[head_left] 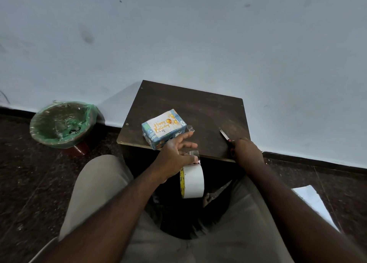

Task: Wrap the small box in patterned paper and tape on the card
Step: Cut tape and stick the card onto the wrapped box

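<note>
Dark wood desk (208,112) stood against a pale wall (178,34) on speckled floor (29,183), a green-lined bin (61,123) beside it. The wrapped box (156,139), card (164,125) on top, lay at its near-left edge. Left hand (174,153) fingers pinched the hanging tape roll (193,181)'s strip; right hand (247,151) fingers gripped scissors (225,135).

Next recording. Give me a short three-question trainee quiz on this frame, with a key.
1. True or false: the card lies on top of the wrapped box.
2. Fill in: the tape roll is just below the ___ hand.
3. The right hand holds: A the scissors; B the tape roll; C the card.

Key: 1 true. 2 left; the roll sits under the left hand. 3 A.
</note>
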`<state>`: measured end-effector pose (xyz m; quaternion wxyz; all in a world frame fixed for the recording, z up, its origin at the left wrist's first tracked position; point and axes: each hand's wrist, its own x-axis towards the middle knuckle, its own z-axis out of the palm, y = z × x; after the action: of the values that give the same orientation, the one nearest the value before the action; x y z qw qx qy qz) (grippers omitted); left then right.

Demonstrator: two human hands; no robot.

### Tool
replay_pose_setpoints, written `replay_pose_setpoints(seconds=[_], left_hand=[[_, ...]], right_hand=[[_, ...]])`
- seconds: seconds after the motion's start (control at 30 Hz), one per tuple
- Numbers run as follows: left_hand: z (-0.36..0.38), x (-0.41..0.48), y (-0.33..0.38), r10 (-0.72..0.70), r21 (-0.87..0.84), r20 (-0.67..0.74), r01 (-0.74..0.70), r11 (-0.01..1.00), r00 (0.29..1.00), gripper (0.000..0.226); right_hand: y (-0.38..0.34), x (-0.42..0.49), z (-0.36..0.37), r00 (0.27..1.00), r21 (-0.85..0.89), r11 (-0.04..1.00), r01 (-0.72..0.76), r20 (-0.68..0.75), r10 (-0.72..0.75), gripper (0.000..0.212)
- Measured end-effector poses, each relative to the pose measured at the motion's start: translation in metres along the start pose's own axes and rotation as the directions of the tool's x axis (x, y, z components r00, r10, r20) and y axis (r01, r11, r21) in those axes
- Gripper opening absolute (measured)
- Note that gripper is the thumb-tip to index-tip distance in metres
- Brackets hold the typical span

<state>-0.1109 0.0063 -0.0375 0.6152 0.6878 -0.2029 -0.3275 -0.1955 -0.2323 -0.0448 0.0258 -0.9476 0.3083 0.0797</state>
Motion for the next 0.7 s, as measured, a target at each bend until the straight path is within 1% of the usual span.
replay_pose_setpoints(seconds=[0.07,0.1,0.13,0.17,0.2,0.23,0.27,0.3,0.33,0.37,0.4,0.43,0.5,0.53,0.6,0.63,0.67,0.7], left_hand=[[0.001,-0.001,0.000,0.012,-0.002,0.006,-0.012,1.000,1.000,0.079],[0.001,-0.001,0.000,0.016,-0.005,0.005,-0.016,1.000,1.000,0.079],[0.001,-0.001,0.000,0.019,-0.004,0.001,-0.019,1.000,1.000,0.078],[0.000,0.000,0.000,0.023,-0.002,-0.007,-0.023,1.000,1.000,0.077],[-0.001,0.001,-0.001,0.028,-0.002,-0.018,-0.028,1.000,0.999,0.077],[-0.001,0.002,-0.002,0.031,-0.007,-0.030,-0.031,0.999,0.999,0.077],[-0.001,0.003,-0.002,0.035,-0.012,-0.047,-0.036,0.999,0.998,0.076],[-0.001,0.004,-0.003,0.044,-0.020,-0.067,-0.045,0.999,0.997,0.074],[-0.001,0.004,-0.003,0.051,-0.026,-0.088,-0.053,0.998,0.995,0.073],[-0.001,0.004,-0.004,0.052,-0.035,-0.109,-0.056,0.998,0.993,0.071],[-0.002,0.003,-0.004,0.047,-0.044,-0.129,-0.053,0.998,0.991,0.070],[-0.003,0.003,-0.003,0.036,-0.057,-0.142,-0.045,0.997,0.989,0.070],[-0.004,0.003,0.000,-0.008,-0.118,-0.160,-0.011,0.993,0.987,0.071],[-0.003,0.003,0.002,-0.045,-0.183,-0.143,0.019,0.983,0.989,0.073],[0.000,0.004,0.005,-0.161,-0.376,-0.023,0.141,0.916,0.987,0.079],[0.000,0.003,0.006,-0.216,-0.451,0.063,0.221,0.865,0.974,0.082],[0.001,0.001,0.008,-0.248,-0.490,0.154,0.292,0.822,0.956,0.081],[0.001,-0.001,0.010,-0.253,-0.496,0.239,0.342,0.798,0.938,0.073]], right_hand=[[-0.002,-0.002,-0.006,1.000,0.006,1.000,-0.005,0.015,0.005,0.025],[-0.005,-0.005,-0.009,1.000,0.038,0.999,0.005,-0.011,-0.004,0.023],[-0.009,-0.008,-0.013,0.998,0.110,0.994,0.024,-0.058,-0.018,0.021],[-0.015,-0.014,-0.020,0.995,0.237,0.970,0.053,-0.095,-0.031,0.020],[-0.023,-0.021,-0.027,0.996,0.405,0.911,0.074,-0.084,-0.043,0.023],[-0.031,-0.030,-0.034,0.997,0.577,0.814,0.067,-0.008,-0.076,0.032],[-0.039,-0.041,-0.039,0.984,0.716,0.698,0.025,0.106,-0.144,0.040],[-0.047,-0.052,-0.042,0.947,0.799,0.601,-0.028,0.213,-0.239,0.048],[-0.054,-0.062,-0.041,0.900,0.846,0.529,-0.067,0.280,-0.333,0.055],[-0.060,-0.070,-0.037,0.861,0.887,0.452,-0.096,0.302,-0.409,0.061],[-0.066,-0.077,-0.031,0.843,0.922,0.370,-0.118,0.290,-0.454,0.066],[-0.068,-0.081,-0.025,0.848,0.946,0.297,-0.127,0.259,-0.463,0.071],[-0.067,-0.086,-0.020,0.873,0.974,0.165,-0.152,0.211,-0.439,0.073],[-0.064,-0.086,-0.021,0.879,0.980,0.091,-0.180,0.201,-0.431,0.073],[-0.056,-0.087,-0.026,0.878,0.974,-0.059,-0.221,0.172,-0.448,0.071],[-0.052,-0.087,-0.029,0.877,0.968,-0.109,-0.225,0.153,-0.455,0.071],[-0.048,-0.086,-0.031,0.877,0.965,-0.139,-0.221,0.135,-0.462,0.072],[-0.046,-0.085,-0.033,0.875,0.964,-0.156,-0.214,0.119,-0.469,0.073]])
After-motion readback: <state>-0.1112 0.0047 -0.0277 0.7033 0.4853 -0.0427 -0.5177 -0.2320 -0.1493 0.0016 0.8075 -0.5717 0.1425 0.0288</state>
